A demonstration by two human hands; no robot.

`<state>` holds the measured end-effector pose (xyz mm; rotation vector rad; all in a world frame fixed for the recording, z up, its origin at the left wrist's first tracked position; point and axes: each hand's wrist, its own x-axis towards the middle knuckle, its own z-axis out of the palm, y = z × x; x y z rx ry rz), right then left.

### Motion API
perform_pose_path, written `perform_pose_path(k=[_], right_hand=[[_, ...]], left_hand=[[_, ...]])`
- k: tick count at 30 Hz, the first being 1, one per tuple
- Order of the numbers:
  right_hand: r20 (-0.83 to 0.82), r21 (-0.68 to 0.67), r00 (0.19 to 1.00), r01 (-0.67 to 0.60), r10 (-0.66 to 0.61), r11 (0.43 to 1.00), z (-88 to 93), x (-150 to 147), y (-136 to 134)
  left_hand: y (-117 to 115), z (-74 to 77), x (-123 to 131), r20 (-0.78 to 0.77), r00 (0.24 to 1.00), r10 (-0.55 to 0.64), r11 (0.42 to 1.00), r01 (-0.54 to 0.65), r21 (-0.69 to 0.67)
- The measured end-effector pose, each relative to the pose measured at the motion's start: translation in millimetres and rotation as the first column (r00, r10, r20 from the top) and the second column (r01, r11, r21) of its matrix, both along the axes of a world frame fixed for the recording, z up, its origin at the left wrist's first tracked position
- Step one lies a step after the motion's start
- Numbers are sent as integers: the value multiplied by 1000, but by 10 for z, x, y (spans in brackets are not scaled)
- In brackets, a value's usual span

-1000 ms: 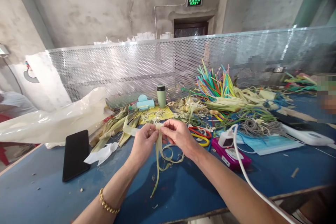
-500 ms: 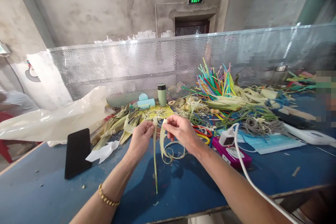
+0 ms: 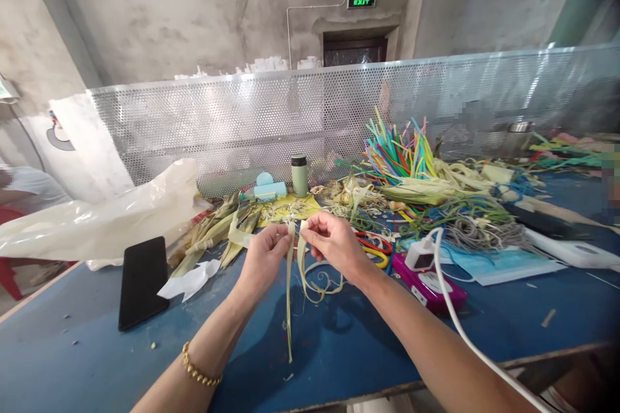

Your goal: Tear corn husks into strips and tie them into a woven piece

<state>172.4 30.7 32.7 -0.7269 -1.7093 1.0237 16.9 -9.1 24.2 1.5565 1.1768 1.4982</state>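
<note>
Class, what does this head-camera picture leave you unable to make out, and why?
In the head view:
Whether the left hand touches the pale husk behind it: the hand hides that spot.
The door's lower part: behind the mesh panel.
The person at left: cut off by the edge.
The label: too small.
</note>
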Motion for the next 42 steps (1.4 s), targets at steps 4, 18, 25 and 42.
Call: perform_pose_path(k=[4, 18, 25, 42], right_hand=[[93, 60, 991, 85, -91, 995, 16, -18, -40], [138, 144, 986, 74, -94, 987, 1, -74, -164], [10, -34, 1000, -30, 30, 999, -45, -68, -106], [155, 270, 986, 14, -58, 963, -40, -34, -20]], left_hand=[[-54, 22, 34, -167, 975, 144, 986, -129, 102], [-113, -6, 92, -402, 882, 247, 965, -185, 188], [-128, 1, 95, -364, 910, 199, 970, -132, 203], [-67, 47, 46, 88, 984, -152, 974, 164, -156]])
